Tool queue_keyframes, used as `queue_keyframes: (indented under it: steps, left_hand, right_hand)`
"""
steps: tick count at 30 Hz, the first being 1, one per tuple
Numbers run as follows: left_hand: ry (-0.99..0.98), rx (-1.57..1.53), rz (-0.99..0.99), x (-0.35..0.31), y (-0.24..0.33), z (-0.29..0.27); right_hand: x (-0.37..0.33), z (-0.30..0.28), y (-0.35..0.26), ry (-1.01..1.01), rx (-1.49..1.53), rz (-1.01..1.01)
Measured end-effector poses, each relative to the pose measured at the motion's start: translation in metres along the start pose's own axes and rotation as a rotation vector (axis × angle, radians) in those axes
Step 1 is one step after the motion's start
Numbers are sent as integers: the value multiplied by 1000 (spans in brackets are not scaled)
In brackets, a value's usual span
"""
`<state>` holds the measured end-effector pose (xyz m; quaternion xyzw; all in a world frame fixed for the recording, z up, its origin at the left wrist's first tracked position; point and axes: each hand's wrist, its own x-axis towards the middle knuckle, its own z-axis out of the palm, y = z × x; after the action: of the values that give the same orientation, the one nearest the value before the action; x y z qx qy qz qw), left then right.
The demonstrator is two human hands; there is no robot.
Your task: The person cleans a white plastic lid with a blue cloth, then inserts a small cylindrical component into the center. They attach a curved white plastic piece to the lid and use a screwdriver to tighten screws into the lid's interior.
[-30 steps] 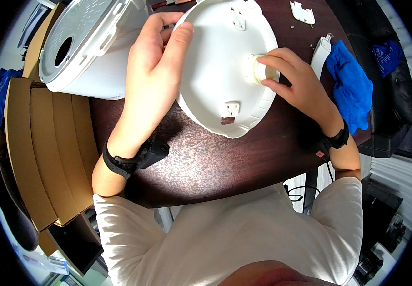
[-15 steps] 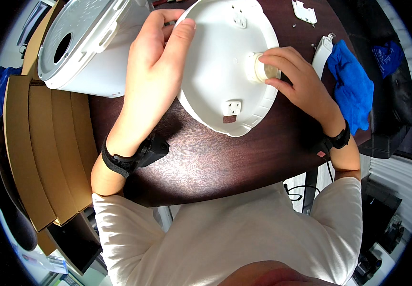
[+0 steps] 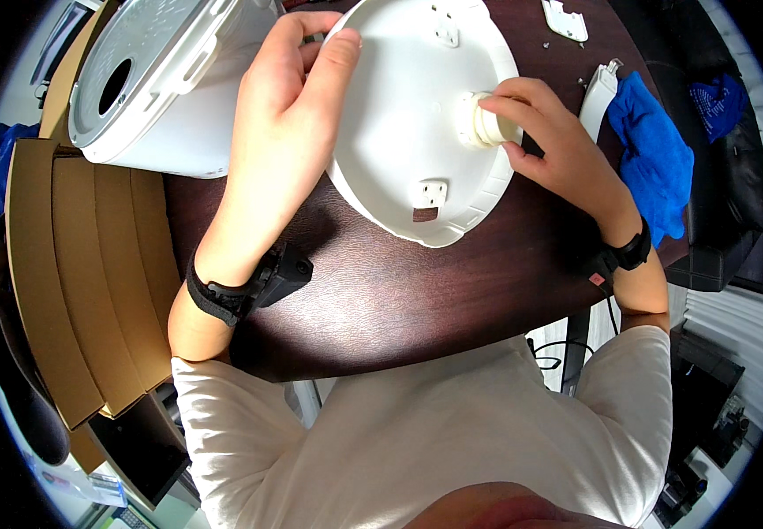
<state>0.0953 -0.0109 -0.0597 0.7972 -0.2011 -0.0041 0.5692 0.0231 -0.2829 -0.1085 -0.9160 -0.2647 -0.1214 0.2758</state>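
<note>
The right hand [image 3: 562, 145] is half closed, its thumb and bent fingers on a short cream cap [image 3: 478, 121]. The cap sits on the right part of a white lid [image 3: 399, 132], standing out from its inner face with its outer end pointing right, into the fingers. The left hand [image 3: 289, 106] grips the lid's left rim, thumb over the edge and the other fingers partly hidden behind it. The lid looks oval from here, its long axis running from the far side toward the person, its hollow face turned up to the camera; its far end meets the picture's upper edge.

Between the lid's near rim and the table's [image 3: 381, 300] front edge runs a broad stretch of dark tabletop. Room is tighter on the left, where a white tub [image 3: 179, 132] stands just beside the left hand, with a cardboard box [image 3: 90, 282] nearer the person. On the right, beyond the right hand, a white bar [image 3: 598, 101] lies slanted against a blue cloth [image 3: 653, 159]. Farther off lies a small white plate [image 3: 565, 21].
</note>
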Motion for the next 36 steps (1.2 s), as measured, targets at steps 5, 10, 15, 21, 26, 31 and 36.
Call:
queue_keyframes:
  steps: [5, 10, 15, 21, 26, 31, 36]
  left_hand:
    - [-3, -19, 3, 2, 0, 0]
    - [-1, -95, 6, 2, -1, 2]
    - [-4, -85, -8, 3, -2, 0]
    - [-6, -39, 34, -2, 2, 2]
    - [-12, -13, 32, -3, 5, 2]
    - [-26, -44, 38, -1, 3, 1]
    - [-5, -43, 5, 0, 1, 0]
  right_hand:
    - [2, 2, 1, 7, -74, -42]
    - [1, 0, 0, -20, -178, -117]
    - [3, 0, 1, -23, -147, -84]
    - [2, 0, 3, -7, -110, -46]
    - [1, 1, 1, -2, -102, -19]
    - [4, 4, 0, 1, -202, -101]
    - [4, 1, 0, -5, -241, -161]
